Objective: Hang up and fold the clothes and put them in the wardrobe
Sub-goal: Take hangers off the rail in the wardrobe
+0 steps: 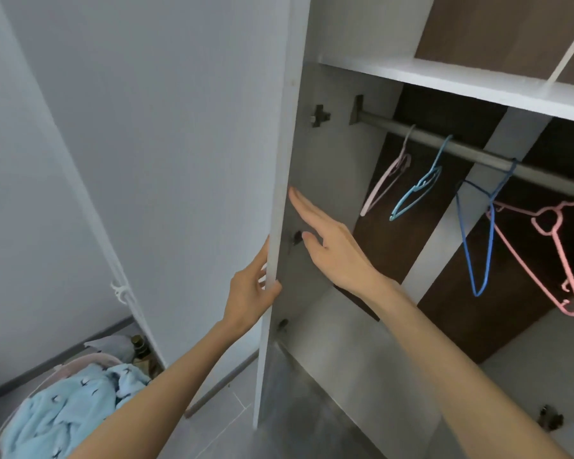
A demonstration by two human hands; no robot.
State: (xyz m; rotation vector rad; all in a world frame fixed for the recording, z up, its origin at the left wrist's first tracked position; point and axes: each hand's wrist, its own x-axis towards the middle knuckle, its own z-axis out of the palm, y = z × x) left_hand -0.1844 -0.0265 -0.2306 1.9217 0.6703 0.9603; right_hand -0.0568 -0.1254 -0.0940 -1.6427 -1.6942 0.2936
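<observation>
Two hands at the wardrobe door (179,160) — left hand (249,289) grips its edge, right hand (325,240) flat and empty just inside.

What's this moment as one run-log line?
stage: wardrobe open | left hand: grips door edge | right hand: flat, beside door | hangers: bare, on rail | clothes: in basket

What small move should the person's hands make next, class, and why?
Probably push the wardrobe door wider: the left hand grips its edge, the open right hand lies by its inner face, and empty hangers hang on the rail beyond.
</observation>
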